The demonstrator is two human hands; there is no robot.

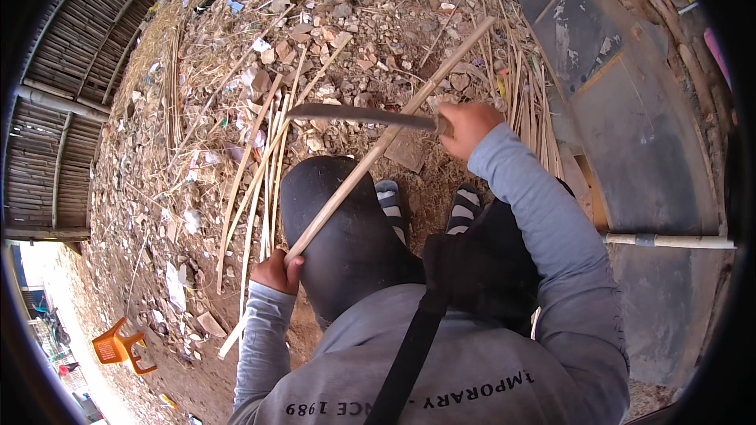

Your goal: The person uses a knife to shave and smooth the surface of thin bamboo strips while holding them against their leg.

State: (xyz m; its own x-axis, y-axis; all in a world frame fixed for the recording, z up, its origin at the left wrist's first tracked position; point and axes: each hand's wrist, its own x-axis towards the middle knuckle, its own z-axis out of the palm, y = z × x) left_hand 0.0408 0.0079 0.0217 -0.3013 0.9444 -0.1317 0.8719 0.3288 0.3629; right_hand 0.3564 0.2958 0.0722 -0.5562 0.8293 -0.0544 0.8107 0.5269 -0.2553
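My left hand [277, 271] is closed around the near end of a long pale bamboo strip [346, 182]. The strip slants up and away to the right, passing over my left knee. In my right hand [469, 127] is the handle of a machete [354, 115], its dark curved blade pointing left. The blade lies across the strip in this view, near the handle; whether it touches or only overlaps cannot be told. Several loose bamboo strips [272, 153] lie on the ground beyond and left of my left knee.
Rubble and dry straw [339, 39] cover the ground. More thin strips [531, 102] lie at the right, beside dark metal sheets [650, 142]. A bamboo wall [63, 134] stands at the left, and an orange plastic chair [116, 348] at lower left. My striped-sock feet [391, 206] are between my knees.
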